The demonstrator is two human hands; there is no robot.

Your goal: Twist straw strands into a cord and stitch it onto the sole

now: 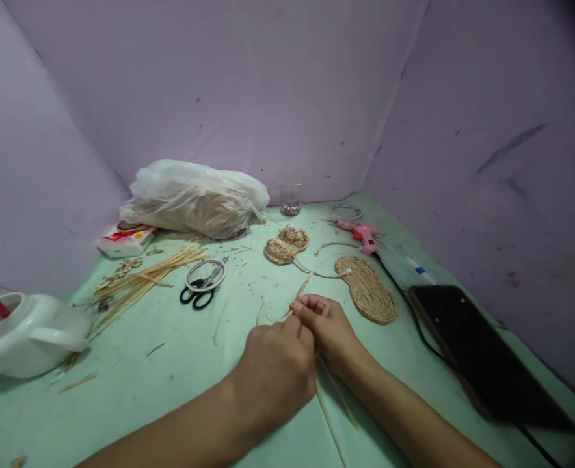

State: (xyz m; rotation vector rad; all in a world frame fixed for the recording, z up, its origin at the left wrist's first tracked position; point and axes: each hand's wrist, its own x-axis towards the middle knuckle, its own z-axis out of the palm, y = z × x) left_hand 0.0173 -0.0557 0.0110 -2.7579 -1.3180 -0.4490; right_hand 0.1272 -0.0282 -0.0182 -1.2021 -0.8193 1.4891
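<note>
Both hands meet over the green worktop point(170, 390), closed on the same bundle of thin straw strips point(327, 416). The left hand point(275, 370) is seen from the back, its fingers point(294, 328) curled in tight; their tips are hidden, so the exact pinch cannot be made out. The right hand point(330, 331) lies just beside it, touching it, with its fingers point(317, 304) folded shut and the thumb pressed against the strips. From the pinch a short plaited end point(305, 285) sticks out away from the person, while the loose strips trail back between the wrists. Just beyond the right fingers lies a flat oval mat point(366, 290) of coiled plait, joined by a cord to a looser coil point(286, 245) farther off. Beyond the left fingers, somewhat to the left, are black-handled scissors point(202, 286), and farther left a heap of straw stalks point(141, 279). Well beyond them sits a plastic bag point(194, 198) full of straw. Far to the left stands a white pot point(28, 335). A pink glue gun point(363, 235) lies beyond the mat, and a dark tablet point(482, 351) lies to the right of the right hand.
</note>
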